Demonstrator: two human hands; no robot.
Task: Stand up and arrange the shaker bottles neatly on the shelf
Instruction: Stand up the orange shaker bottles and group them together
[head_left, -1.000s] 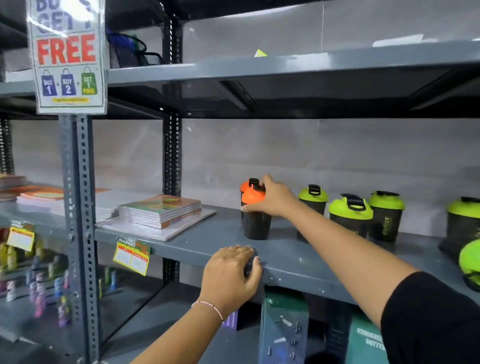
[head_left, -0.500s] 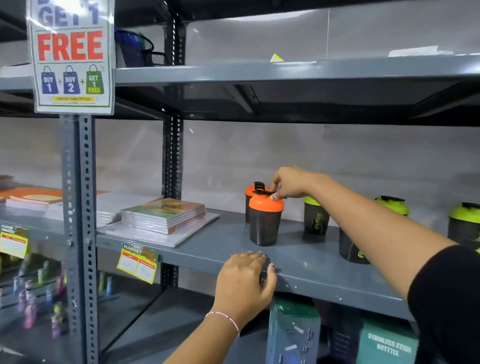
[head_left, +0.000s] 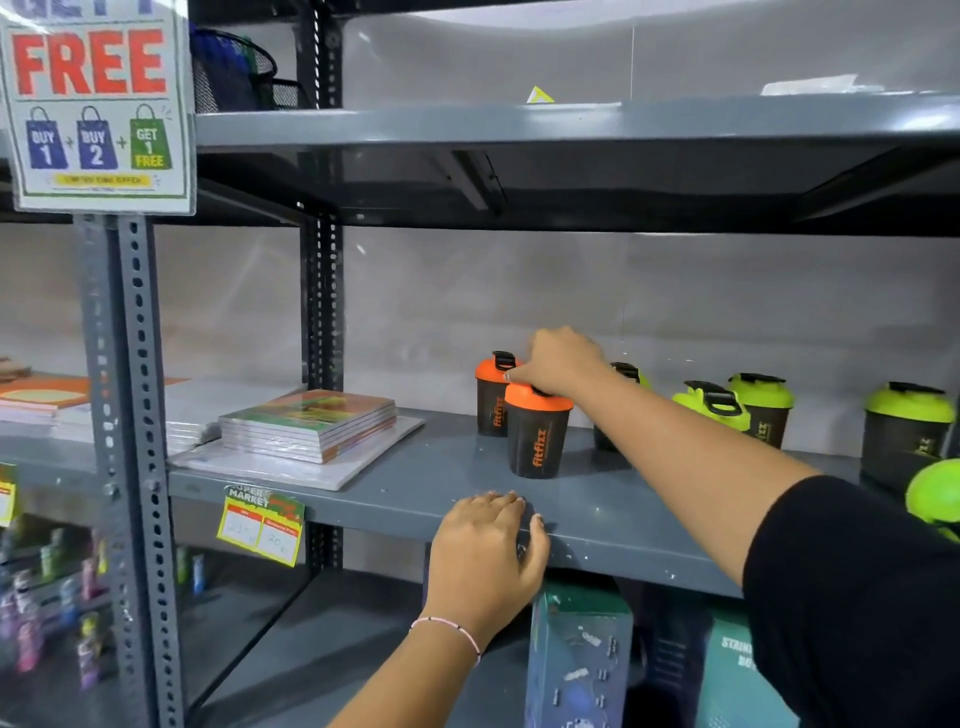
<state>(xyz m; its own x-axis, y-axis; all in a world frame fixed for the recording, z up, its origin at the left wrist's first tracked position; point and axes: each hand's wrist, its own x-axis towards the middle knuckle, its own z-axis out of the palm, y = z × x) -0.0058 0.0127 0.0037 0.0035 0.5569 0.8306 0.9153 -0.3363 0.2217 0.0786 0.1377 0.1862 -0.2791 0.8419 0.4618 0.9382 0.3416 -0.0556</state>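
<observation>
Two dark shaker bottles with orange lids stand upright on the grey shelf (head_left: 415, 467). My right hand (head_left: 558, 361) grips the lid of the front orange-lid bottle (head_left: 535, 441). The second orange-lid bottle (head_left: 491, 400) stands just behind it to the left. Several green-lid shaker bottles stand to the right: one (head_left: 631, 376) mostly hidden behind my forearm, a pair (head_left: 763, 410), and one further right (head_left: 906, 436). A green lid (head_left: 935, 499) shows at the right edge. My left hand (head_left: 488, 556) rests on the shelf's front edge.
A stack of notebooks (head_left: 311, 426) lies on the shelf to the left of the bottles. A price tag (head_left: 260, 525) hangs from the front edge. Teal boxes (head_left: 576, 654) stand on the shelf below. A "FREE" sign (head_left: 98, 104) hangs on the upright post.
My right hand has stayed on the front orange-lid bottle, which now stands slightly forward and right of the other. The view has shifted a little; my left hand keeps its place.
</observation>
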